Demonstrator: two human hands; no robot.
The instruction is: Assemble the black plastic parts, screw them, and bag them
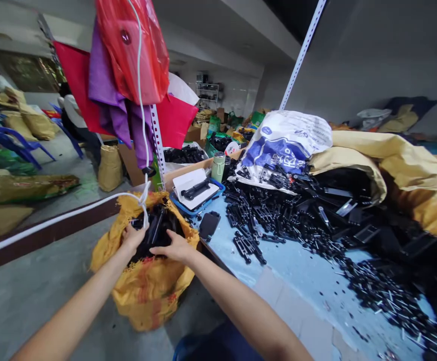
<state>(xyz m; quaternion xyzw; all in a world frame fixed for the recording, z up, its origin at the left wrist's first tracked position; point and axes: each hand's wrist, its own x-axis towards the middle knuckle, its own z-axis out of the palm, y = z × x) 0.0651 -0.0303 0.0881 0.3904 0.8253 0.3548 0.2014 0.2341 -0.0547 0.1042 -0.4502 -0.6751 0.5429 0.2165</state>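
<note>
A yellow woven sack point(147, 296) stands on the floor at the table's left edge, its frayed mouth wide and filled with black plastic parts point(157, 228). Both hands reach into that mouth from the near side. My left hand point(133, 237) is at the left of the parts, fingers apart and touching them, some fingertips hidden. Facing it from the right, my right hand point(173, 246) has its thumb and fingers spread against the black pieces. Neither hand visibly grips a piece. A white cord point(142, 150) hangs down to the sack, its knot just above my left hand.
On the blue tabletop point(297, 281) lie heaps of black parts point(252, 215) and small screws. A blue tray point(199, 205) with a white box, a flat black piece point(209, 225) and a green bottle point(218, 167) stand nearby. Red bags point(136, 50) hang overhead; a person point(75, 115) is behind.
</note>
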